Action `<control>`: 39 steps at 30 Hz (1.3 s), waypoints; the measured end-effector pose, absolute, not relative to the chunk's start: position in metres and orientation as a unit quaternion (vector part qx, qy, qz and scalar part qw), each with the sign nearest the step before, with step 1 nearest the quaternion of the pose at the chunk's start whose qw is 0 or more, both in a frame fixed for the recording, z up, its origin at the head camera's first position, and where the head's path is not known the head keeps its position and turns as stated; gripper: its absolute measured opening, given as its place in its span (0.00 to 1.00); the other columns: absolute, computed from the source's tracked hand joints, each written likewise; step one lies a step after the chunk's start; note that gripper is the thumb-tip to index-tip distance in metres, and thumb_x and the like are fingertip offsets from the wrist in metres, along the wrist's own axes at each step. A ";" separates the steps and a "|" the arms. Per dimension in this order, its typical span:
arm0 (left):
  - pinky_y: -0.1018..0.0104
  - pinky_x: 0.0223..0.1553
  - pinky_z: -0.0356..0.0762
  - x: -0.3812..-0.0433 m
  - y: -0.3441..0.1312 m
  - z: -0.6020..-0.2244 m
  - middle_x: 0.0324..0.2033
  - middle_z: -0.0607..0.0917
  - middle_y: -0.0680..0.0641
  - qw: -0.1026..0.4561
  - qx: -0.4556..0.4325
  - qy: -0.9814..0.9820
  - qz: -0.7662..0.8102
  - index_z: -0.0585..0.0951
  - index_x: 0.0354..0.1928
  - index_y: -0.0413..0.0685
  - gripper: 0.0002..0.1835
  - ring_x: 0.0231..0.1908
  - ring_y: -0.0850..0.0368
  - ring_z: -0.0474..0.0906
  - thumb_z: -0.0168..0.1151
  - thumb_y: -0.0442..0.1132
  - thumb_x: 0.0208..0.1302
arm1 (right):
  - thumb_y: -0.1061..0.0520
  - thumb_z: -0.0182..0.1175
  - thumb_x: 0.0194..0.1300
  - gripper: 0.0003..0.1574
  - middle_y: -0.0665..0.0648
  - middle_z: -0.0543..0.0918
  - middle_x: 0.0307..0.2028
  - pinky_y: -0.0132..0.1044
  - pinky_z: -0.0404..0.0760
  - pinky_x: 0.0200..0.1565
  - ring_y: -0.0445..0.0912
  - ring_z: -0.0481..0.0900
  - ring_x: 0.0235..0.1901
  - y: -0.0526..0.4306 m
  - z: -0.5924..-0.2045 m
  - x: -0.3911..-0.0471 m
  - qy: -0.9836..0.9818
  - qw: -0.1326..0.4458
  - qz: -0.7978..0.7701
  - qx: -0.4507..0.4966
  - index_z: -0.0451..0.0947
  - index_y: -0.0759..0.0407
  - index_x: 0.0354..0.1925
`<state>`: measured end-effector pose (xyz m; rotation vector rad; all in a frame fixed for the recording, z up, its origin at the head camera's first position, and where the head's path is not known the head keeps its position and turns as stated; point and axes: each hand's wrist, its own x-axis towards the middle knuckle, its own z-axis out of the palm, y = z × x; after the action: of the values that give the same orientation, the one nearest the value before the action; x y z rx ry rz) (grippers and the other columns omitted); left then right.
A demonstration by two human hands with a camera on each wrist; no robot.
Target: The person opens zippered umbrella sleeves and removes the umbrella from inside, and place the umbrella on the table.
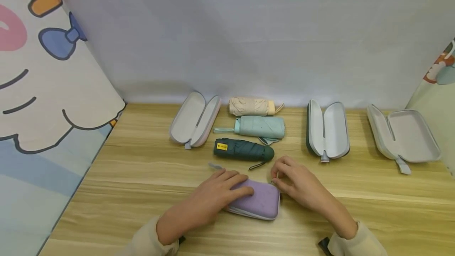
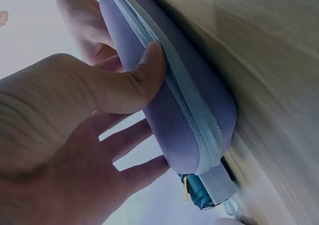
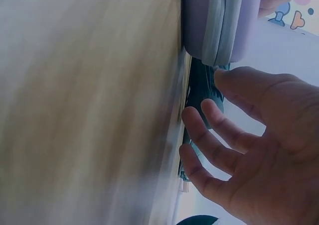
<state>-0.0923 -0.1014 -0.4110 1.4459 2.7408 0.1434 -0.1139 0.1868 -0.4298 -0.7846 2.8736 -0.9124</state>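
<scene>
A purple zip case (image 1: 261,200) with a pale zip band lies closed on the table in front of me. My left hand (image 1: 222,192) holds its left part, fingers draped over the top. In the left wrist view, the left thumb (image 2: 152,65) presses at the zip seam, and a grey fabric tab (image 2: 218,184) sticks out at one end. At the case's far right corner, my right hand (image 1: 298,183) has thumb and index finger together, pinching the small zip pull there. The right wrist view shows its other fingers (image 3: 212,143) loosely bent, with the pull mostly hidden by the thumb.
Behind the case lie a dark green folded umbrella (image 1: 243,150), a light teal one (image 1: 261,126) and a beige one (image 1: 249,106). Opened cases stand around them: a pinkish one (image 1: 207,123) left, a dark green one (image 1: 335,129) and a whitish one (image 1: 414,135) right.
</scene>
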 end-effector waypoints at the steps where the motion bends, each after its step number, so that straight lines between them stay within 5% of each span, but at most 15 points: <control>1: 0.46 0.71 0.71 -0.091 -0.102 -0.411 0.72 0.74 0.49 0.020 0.464 0.885 0.041 0.73 0.71 0.65 0.38 0.71 0.50 0.70 0.75 0.32 0.61 | 0.57 0.70 0.68 0.09 0.43 0.79 0.45 0.42 0.77 0.46 0.41 0.79 0.43 0.187 -0.430 -0.113 0.922 0.013 -0.294 -0.251 0.80 0.43 0.38; 8: 0.44 0.60 0.80 -0.067 -0.097 -0.410 0.71 0.72 0.45 -0.004 0.388 0.922 -0.009 0.68 0.74 0.68 0.37 0.70 0.43 0.70 0.69 0.34 0.67 | 0.59 0.70 0.67 0.11 0.43 0.79 0.43 0.39 0.78 0.45 0.41 0.79 0.41 0.188 -0.429 -0.111 0.918 0.010 -0.304 -0.254 0.79 0.43 0.38; 12: 0.48 0.50 0.85 -0.054 -0.092 -0.415 0.69 0.72 0.40 -0.033 0.344 0.938 -0.029 0.68 0.73 0.67 0.41 0.67 0.39 0.69 0.73 0.32 0.61 | 0.59 0.70 0.67 0.10 0.43 0.79 0.43 0.39 0.79 0.45 0.41 0.79 0.41 0.189 -0.430 -0.111 0.916 0.009 -0.307 -0.260 0.80 0.44 0.38; 15: 0.51 0.47 0.86 -0.051 -0.090 -0.419 0.67 0.72 0.39 -0.067 0.345 0.935 -0.037 0.70 0.72 0.65 0.42 0.64 0.39 0.70 0.76 0.31 0.57 | 0.59 0.69 0.67 0.10 0.43 0.79 0.44 0.40 0.79 0.46 0.41 0.80 0.42 0.189 -0.430 -0.112 0.915 0.009 -0.306 -0.262 0.80 0.44 0.38; 21: 0.56 0.41 0.87 -0.059 -0.095 -0.423 0.63 0.75 0.43 -0.109 0.377 0.919 -0.031 0.74 0.70 0.68 0.34 0.61 0.40 0.73 0.70 0.35 0.65 | 0.58 0.69 0.68 0.10 0.42 0.79 0.44 0.41 0.78 0.46 0.40 0.79 0.42 0.189 -0.430 -0.113 0.917 0.013 -0.302 -0.261 0.79 0.42 0.38; 39: 0.56 0.41 0.87 -0.067 -0.101 -0.423 0.62 0.75 0.45 -0.114 0.412 0.904 -0.015 0.75 0.70 0.68 0.30 0.60 0.42 0.73 0.69 0.38 0.68 | 0.57 0.69 0.69 0.09 0.43 0.78 0.45 0.42 0.80 0.45 0.41 0.81 0.42 0.179 -0.427 -0.119 0.914 0.012 -0.291 -0.282 0.80 0.43 0.39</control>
<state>-0.0673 -0.1013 -0.4231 1.3983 3.0649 -0.0503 -0.1189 0.1785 -0.4272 -0.8791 2.8504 -0.9070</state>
